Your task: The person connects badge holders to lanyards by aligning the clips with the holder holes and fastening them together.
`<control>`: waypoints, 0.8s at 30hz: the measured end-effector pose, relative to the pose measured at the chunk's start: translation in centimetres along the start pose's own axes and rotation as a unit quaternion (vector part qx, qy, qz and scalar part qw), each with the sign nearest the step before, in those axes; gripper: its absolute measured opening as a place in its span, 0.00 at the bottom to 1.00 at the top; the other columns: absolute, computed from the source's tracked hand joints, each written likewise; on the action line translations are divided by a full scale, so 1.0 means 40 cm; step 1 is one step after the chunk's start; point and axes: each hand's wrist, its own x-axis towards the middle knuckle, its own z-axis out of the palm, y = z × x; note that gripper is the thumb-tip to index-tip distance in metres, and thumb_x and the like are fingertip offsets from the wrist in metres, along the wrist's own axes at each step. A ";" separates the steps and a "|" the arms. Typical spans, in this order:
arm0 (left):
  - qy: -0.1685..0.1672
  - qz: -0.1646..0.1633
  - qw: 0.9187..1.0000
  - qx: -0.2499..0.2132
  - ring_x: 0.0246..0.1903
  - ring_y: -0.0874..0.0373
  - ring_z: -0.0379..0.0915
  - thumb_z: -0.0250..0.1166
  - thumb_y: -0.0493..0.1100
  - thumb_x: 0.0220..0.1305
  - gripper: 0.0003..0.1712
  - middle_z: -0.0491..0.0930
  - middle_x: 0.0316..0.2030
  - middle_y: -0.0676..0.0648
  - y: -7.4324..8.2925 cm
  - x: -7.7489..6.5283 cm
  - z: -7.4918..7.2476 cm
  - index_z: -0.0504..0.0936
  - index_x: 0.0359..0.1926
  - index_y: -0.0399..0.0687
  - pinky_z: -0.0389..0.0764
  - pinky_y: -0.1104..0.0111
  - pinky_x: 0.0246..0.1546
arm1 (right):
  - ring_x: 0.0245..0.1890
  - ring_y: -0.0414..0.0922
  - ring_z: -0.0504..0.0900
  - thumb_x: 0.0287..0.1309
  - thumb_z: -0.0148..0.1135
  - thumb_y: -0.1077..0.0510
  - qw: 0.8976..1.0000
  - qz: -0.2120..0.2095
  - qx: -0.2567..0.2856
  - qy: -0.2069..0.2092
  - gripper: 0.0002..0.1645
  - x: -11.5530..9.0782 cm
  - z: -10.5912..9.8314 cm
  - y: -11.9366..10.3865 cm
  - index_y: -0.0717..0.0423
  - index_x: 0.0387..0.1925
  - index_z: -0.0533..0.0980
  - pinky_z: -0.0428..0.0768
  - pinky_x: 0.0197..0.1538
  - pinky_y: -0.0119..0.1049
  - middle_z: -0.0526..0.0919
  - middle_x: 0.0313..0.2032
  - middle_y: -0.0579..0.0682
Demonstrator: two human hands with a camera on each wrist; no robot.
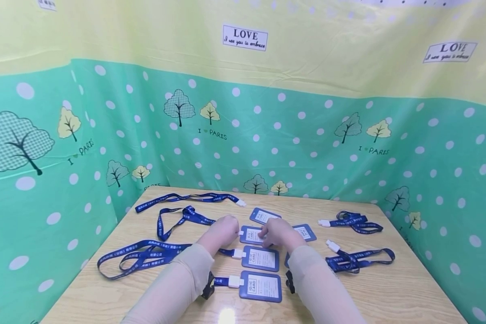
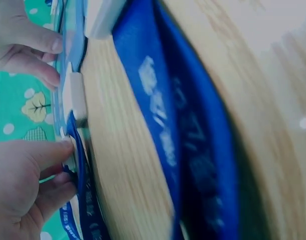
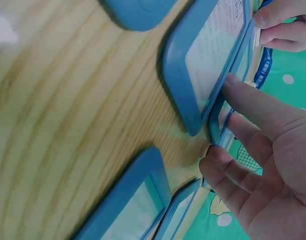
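Near the table's middle my left hand pinches the white clip end of a blue printed lanyard, beside a blue ID card holder. My right hand grips that holder's right edge between thumb and fingers. In the right wrist view the right hand's thumb lies on the holder's edge. The left wrist view has the left hand with thumb and fingertips together at the clip, which they mostly hide. Whether clip and holder are joined, I cannot tell.
Nearer me lie two card holders with lanyards clipped on. Other holders lie behind and to the right. Loose lanyards lie at far left and on the right. Patterned curtains surround the wooden table.
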 end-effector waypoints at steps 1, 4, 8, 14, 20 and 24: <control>-0.002 -0.002 1.000 -0.004 0.28 0.60 0.72 0.67 0.41 0.67 0.09 0.77 0.30 0.53 -0.001 -0.001 0.000 0.86 0.29 0.49 0.80 0.66 0.38 | 0.63 0.55 0.76 0.48 0.80 0.56 1.000 -0.001 0.001 0.000 0.18 -0.001 0.000 0.001 0.39 0.43 0.88 0.73 0.65 0.57 0.80 0.62 0.46; -0.002 0.000 1.000 -0.011 0.28 0.60 0.71 0.67 0.42 0.68 0.12 0.76 0.28 0.54 -0.004 -0.003 -0.003 0.85 0.24 0.52 0.79 0.65 0.38 | 0.63 0.55 0.76 0.48 0.80 0.56 1.000 -0.002 0.007 0.001 0.18 -0.002 0.000 0.005 0.38 0.42 0.88 0.72 0.66 0.57 0.80 0.62 0.45; -0.003 0.010 1.000 -0.012 0.27 0.60 0.71 0.67 0.42 0.68 0.14 0.76 0.27 0.55 -0.007 -0.006 -0.007 0.84 0.23 0.53 0.78 0.66 0.38 | 0.63 0.55 0.76 0.48 0.80 0.55 1.000 -0.006 0.012 -0.002 0.18 -0.006 0.000 0.013 0.38 0.42 0.88 0.72 0.66 0.57 0.80 0.63 0.45; -0.012 0.031 0.999 0.000 0.34 0.59 0.75 0.69 0.42 0.66 0.07 0.81 0.32 0.54 -0.007 -0.008 -0.011 0.89 0.30 0.51 0.81 0.63 0.46 | 0.63 0.55 0.76 0.49 0.80 0.54 1.000 -0.013 0.007 -0.009 0.17 -0.016 -0.004 0.024 0.37 0.42 0.88 0.73 0.65 0.57 0.80 0.62 0.45; -0.015 0.047 0.999 0.003 0.38 0.59 0.79 0.71 0.43 0.65 0.04 0.84 0.35 0.54 -0.009 -0.015 -0.014 0.91 0.35 0.51 0.81 0.60 0.52 | 0.65 0.56 0.74 0.48 0.81 0.54 0.999 -0.033 0.002 -0.010 0.17 -0.025 -0.012 0.027 0.37 0.42 0.88 0.72 0.66 0.58 0.81 0.61 0.45; -0.017 0.043 0.999 0.003 0.38 0.59 0.79 0.70 0.43 0.65 0.04 0.84 0.34 0.55 -0.010 -0.020 -0.015 0.91 0.35 0.51 0.81 0.60 0.52 | 0.67 0.56 0.72 0.49 0.80 0.54 0.999 -0.042 0.004 -0.011 0.17 -0.032 -0.014 0.025 0.37 0.43 0.88 0.70 0.68 0.58 0.81 0.62 0.43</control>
